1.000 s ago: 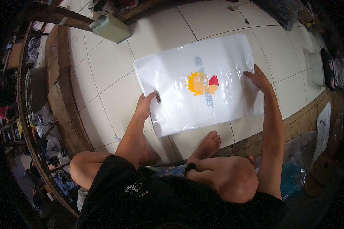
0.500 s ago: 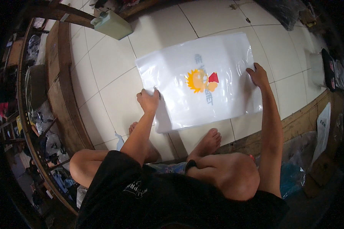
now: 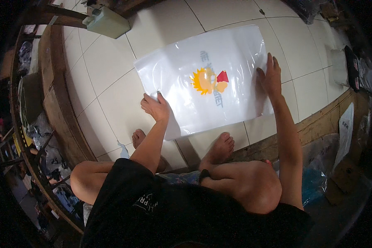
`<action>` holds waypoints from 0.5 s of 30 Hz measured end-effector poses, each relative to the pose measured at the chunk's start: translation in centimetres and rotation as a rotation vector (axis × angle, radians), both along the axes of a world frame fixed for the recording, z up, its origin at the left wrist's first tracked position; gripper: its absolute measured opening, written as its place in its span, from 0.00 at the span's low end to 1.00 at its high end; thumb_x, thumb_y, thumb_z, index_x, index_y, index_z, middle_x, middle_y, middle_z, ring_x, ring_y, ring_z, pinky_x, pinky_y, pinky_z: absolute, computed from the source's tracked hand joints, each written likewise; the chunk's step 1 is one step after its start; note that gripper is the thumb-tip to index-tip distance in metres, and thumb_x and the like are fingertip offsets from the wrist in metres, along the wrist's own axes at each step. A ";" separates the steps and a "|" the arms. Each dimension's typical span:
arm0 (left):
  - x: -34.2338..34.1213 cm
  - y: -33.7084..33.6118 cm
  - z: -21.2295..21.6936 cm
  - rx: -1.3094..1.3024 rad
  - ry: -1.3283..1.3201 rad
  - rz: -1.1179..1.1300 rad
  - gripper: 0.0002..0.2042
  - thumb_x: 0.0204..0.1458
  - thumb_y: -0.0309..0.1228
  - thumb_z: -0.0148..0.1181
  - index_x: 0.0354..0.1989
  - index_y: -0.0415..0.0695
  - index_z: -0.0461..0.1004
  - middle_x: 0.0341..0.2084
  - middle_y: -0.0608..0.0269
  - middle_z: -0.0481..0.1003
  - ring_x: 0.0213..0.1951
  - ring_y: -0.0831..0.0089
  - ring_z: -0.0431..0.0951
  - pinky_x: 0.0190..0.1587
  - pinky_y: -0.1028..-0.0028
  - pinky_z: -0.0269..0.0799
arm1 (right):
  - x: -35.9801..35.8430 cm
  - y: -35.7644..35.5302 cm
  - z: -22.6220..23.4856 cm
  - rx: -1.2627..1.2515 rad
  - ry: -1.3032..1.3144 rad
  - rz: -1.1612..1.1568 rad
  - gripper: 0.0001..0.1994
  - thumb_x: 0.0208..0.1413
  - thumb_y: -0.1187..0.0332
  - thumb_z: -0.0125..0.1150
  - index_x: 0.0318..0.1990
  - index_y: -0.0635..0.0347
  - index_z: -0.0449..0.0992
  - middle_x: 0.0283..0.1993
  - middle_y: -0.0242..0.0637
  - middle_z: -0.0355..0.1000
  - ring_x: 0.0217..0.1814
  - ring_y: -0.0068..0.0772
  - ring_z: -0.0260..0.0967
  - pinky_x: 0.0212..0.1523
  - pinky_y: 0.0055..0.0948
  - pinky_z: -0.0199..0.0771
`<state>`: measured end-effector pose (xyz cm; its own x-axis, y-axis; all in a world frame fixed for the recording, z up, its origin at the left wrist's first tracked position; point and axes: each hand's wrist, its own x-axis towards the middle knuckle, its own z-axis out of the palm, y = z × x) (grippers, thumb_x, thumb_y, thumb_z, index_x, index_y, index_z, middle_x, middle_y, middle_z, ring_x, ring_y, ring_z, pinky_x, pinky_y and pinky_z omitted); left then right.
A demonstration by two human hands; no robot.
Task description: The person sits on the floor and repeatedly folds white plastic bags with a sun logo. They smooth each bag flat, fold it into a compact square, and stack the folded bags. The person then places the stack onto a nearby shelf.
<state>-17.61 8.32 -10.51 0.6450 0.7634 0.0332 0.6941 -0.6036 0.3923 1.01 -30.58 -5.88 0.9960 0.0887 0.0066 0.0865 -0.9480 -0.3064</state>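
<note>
A large, shiny, whitish translucent plastic sheet lies flat on the floor tiles in front of me. It carries a print of a figure with spiky orange hair and a red shape, with faint lettering across it. At its left edge my left hand is closed, the thumb over the sheet and the other fingers curled at the border. My right hand rests at the right edge with its fingers stretched out and its thumb apart, touching the sheet. Whether any fingertips reach beneath the sheet is hidden.
A pale green jerrycan stands at the far left, beside a wooden beam. Shelving with bagged goods runs down the left. A lidded-looking pale container with dark items sits at the right. My bare feet are close to the sheet's near edge.
The whole view has shifted slightly, so the sheet sits a little higher and further left. My right hand's fingers have straightened from a curled grip; my left hand stays at the left edge.
</note>
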 end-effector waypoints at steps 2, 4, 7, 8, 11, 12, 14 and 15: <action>0.0 -0.1 0.0 0.016 -0.010 0.009 0.30 0.57 0.37 0.60 0.62 0.30 0.59 0.49 0.38 0.62 0.52 0.44 0.62 0.56 0.49 0.58 | -2.6 0.8 0.6 -0.197 -0.064 0.263 0.37 0.61 0.51 0.58 0.72 0.58 0.53 0.74 0.56 0.49 0.76 0.59 0.46 0.73 0.56 0.48; 0.0 -0.2 -0.3 0.043 -0.018 0.005 0.30 0.57 0.36 0.60 0.62 0.30 0.59 0.49 0.38 0.62 0.52 0.45 0.62 0.56 0.50 0.58 | -4.4 0.5 0.5 -0.248 -0.077 0.443 0.36 0.62 0.50 0.55 0.73 0.57 0.53 0.76 0.55 0.46 0.78 0.58 0.41 0.74 0.60 0.41; 0.0 -0.2 -0.9 0.104 -0.039 -0.015 0.30 0.57 0.36 0.60 0.62 0.30 0.58 0.49 0.38 0.62 0.51 0.44 0.63 0.56 0.50 0.58 | -5.5 -0.2 -1.0 -0.133 -0.049 0.548 0.37 0.62 0.46 0.53 0.73 0.56 0.54 0.76 0.54 0.45 0.80 0.56 0.38 0.75 0.61 0.37; 0.0 0.0 -1.1 0.124 -0.053 -0.027 0.30 0.57 0.36 0.60 0.62 0.30 0.58 0.49 0.37 0.63 0.51 0.44 0.63 0.56 0.50 0.58 | -5.2 -0.4 -1.5 -0.135 -0.046 0.550 0.39 0.61 0.44 0.54 0.73 0.56 0.54 0.76 0.54 0.45 0.80 0.56 0.38 0.75 0.62 0.36; -0.7 0.0 -1.4 0.132 -0.042 -0.032 0.30 0.57 0.35 0.59 0.63 0.29 0.58 0.49 0.37 0.63 0.52 0.44 0.63 0.57 0.50 0.58 | -5.0 -0.1 -1.4 -0.148 -0.031 0.558 0.42 0.58 0.40 0.55 0.73 0.56 0.54 0.77 0.54 0.44 0.80 0.57 0.38 0.74 0.65 0.34; -0.7 0.0 -1.3 0.132 -0.034 -0.025 0.30 0.57 0.35 0.59 0.63 0.29 0.58 0.49 0.37 0.63 0.52 0.44 0.63 0.57 0.50 0.58 | -5.0 -0.1 -1.4 -0.153 -0.029 0.565 0.43 0.57 0.38 0.55 0.73 0.56 0.54 0.77 0.54 0.44 0.80 0.57 0.38 0.73 0.67 0.33; -0.6 0.0 -1.2 0.113 -0.033 -0.021 0.31 0.57 0.35 0.59 0.63 0.29 0.58 0.50 0.36 0.62 0.53 0.43 0.63 0.57 0.50 0.58 | -5.0 -0.1 -1.4 -0.157 -0.013 0.572 0.45 0.55 0.36 0.55 0.73 0.55 0.54 0.77 0.55 0.43 0.80 0.58 0.38 0.73 0.69 0.32; -0.5 0.0 -1.1 0.106 -0.036 -0.020 0.31 0.57 0.35 0.59 0.63 0.28 0.57 0.50 0.35 0.62 0.53 0.42 0.62 0.57 0.49 0.58 | -5.0 -0.1 -1.3 -0.154 -0.003 0.570 0.46 0.54 0.35 0.56 0.73 0.55 0.54 0.77 0.55 0.43 0.80 0.58 0.38 0.72 0.70 0.31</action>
<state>-18.11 8.36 -11.62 0.6574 0.7411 0.1362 0.6679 -0.6568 0.3500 -3.97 -30.69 -7.20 0.7910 0.6100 -0.0459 0.5959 -0.7854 -0.1675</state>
